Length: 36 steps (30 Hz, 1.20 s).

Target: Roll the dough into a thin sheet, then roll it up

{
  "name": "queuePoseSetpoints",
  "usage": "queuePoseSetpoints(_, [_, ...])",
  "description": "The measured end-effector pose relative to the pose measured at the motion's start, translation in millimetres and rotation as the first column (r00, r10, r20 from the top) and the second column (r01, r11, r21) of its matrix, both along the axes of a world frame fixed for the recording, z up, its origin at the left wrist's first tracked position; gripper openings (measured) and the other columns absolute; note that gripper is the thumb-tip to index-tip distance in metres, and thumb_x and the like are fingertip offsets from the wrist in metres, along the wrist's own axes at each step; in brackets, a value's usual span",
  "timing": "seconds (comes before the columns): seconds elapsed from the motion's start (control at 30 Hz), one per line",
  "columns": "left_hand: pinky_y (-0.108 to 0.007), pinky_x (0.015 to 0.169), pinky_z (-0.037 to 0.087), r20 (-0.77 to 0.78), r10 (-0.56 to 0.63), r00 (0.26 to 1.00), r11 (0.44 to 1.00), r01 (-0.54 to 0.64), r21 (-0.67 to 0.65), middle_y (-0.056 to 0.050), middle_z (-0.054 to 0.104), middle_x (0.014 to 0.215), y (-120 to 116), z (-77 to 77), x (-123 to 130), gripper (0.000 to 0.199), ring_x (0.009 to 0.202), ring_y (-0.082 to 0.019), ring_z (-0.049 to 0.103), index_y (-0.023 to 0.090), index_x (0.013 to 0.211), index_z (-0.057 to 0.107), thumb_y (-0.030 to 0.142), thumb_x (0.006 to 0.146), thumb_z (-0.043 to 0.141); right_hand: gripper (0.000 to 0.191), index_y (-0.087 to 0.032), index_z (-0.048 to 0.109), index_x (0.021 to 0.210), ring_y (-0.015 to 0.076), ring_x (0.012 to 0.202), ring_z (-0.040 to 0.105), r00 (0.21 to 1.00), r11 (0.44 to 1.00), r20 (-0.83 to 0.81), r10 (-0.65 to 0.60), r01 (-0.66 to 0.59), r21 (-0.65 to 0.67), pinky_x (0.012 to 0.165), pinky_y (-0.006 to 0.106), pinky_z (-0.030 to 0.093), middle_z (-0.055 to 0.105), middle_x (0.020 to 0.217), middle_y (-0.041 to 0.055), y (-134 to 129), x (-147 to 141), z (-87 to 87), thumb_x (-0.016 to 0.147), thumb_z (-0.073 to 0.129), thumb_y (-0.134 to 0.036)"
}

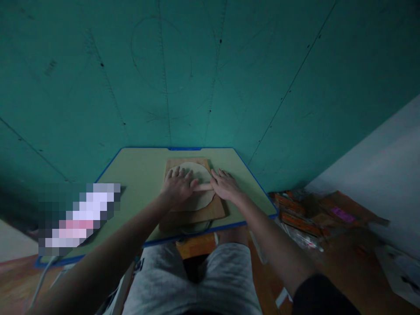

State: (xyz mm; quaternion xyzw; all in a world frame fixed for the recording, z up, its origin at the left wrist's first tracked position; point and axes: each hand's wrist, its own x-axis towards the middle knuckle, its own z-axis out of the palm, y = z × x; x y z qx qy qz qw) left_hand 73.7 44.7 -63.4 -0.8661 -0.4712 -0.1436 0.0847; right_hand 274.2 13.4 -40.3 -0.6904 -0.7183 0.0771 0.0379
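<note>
A wide, flat round of pale dough (201,202) lies on a wooden board (197,215), covering most of it. Across the dough runs a thin wooden rolling pin (204,187); only its middle stretch shows between my hands. My left hand (179,186) rests palm down over the pin's left part, fingers spread forward above the dough. Over the pin's right end lies my right hand (225,183), also flat with fingers stretched out, near the board's right edge. Neither hand's fingers wrap round the pin.
The board rests on a pale table (138,175) with a blue rim, set against a green wall (183,78). A pixelated device (78,218) with a cable stands at the table's left. Cardboard and plastic packaging (305,214) lie on the floor at the right.
</note>
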Motion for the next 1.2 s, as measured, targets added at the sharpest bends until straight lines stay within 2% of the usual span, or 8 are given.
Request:
queuePoseSetpoints(0.17, [-0.067,0.106,0.038,-0.018,-0.032,0.999,0.998,0.031,-0.055,-0.017,0.062,0.141,39,-4.3,2,0.045,0.137,-0.042,0.048,0.025,0.13,0.066,0.044,0.101,0.038,0.062,-0.017,0.036,0.159,0.0311,0.151,0.034,0.997,0.996,-0.02,-0.077,0.076,-0.037,0.12,0.049,0.028,0.031,0.165,0.0164,41,1,-2.7,0.104,0.028,-0.045])
queuePoseSetpoints(0.3, [-0.063,0.108,0.039,-0.022,0.015,1.0,0.996,-0.016,-0.084,-0.019,0.061,0.142,48,-3.3,4,0.05,0.138,-0.041,0.048,0.019,0.132,0.064,0.047,0.101,0.037,0.062,-0.019,0.036,0.159,0.0329,0.151,0.033,0.997,0.996,-0.021,-0.072,0.071,-0.047,0.12,0.051,0.027,0.03,0.166,0.0148,49,2,-1.0,0.103,0.033,-0.044])
queuePoseSetpoints(0.43, [-0.06,0.116,0.031,-0.004,0.04,0.999,0.997,-0.041,-0.072,-0.02,0.057,0.146,24,3.0,6,0.051,0.144,-0.039,0.042,0.014,0.137,0.061,0.044,0.101,0.038,0.056,-0.022,0.042,0.156,0.0323,0.15,0.034,0.999,0.999,-0.01,-0.041,0.041,-0.032,0.121,0.05,0.024,0.031,0.166,0.0119,27,-1,2.1,0.103,0.033,-0.038])
queuePoseSetpoints(0.57, [-0.058,0.118,0.027,-0.011,0.042,0.999,0.999,-0.042,-0.01,-0.026,0.05,0.151,-15,7.4,6,0.054,0.146,-0.041,0.039,0.007,0.135,0.062,0.041,0.103,0.035,0.054,-0.02,0.048,0.152,0.0311,0.149,0.037,1.0,0.997,0.024,0.017,-0.019,0.073,0.121,0.048,0.025,0.036,0.164,0.0126,-8,-2,1.2,0.105,0.028,-0.035])
queuePoseSetpoints(0.7, [-0.06,0.117,0.028,-0.049,0.03,0.998,1.0,-0.03,-0.001,-0.029,0.045,0.153,-43,5.5,3,0.063,0.146,-0.044,0.038,0.004,0.144,0.052,0.048,0.104,0.033,0.057,-0.014,0.042,0.155,0.0296,0.15,0.035,0.994,0.989,0.051,0.102,-0.107,0.102,0.122,0.045,0.024,0.039,0.162,0.0151,-37,1,-3.0,0.106,0.024,-0.036])
queuePoseSetpoints(0.83, [-0.059,0.115,0.03,-0.098,-0.009,0.995,1.0,0.007,-0.02,-0.026,0.044,0.155,-55,4.3,-1,0.067,0.147,-0.043,0.037,0.006,0.148,0.048,0.053,0.104,0.029,0.059,-0.009,0.038,0.156,0.0306,0.151,0.033,0.986,0.981,0.067,0.152,-0.159,0.109,0.122,0.044,0.023,0.039,0.161,0.0189,-50,4,-5.3,0.106,0.027,-0.038])
queuePoseSetpoints(1.0, [-0.059,0.112,0.033,-0.096,0.011,0.995,1.0,-0.013,-0.021,-0.026,0.049,0.151,-40,5.6,0,0.068,0.143,-0.043,0.042,0.009,0.147,0.049,0.057,0.102,0.03,0.058,-0.013,0.043,0.154,0.0313,0.15,0.034,0.993,0.99,0.047,0.108,-0.112,0.091,0.121,0.046,0.025,0.038,0.162,0.0173,-36,2,-2.8,0.106,0.028,-0.042])
queuePoseSetpoints(1.2, [-0.055,0.111,0.037,-0.063,0.031,0.998,0.999,-0.034,-0.043,-0.022,0.053,0.149,5,6.2,7,0.061,0.139,-0.04,0.048,0.014,0.135,0.063,0.055,0.103,0.029,0.059,-0.021,0.044,0.155,0.0339,0.15,0.035,1.0,1.0,0.015,-0.007,0.007,0.01,0.121,0.052,0.024,0.032,0.166,0.0143,13,-2,1.4,0.106,0.026,-0.048])
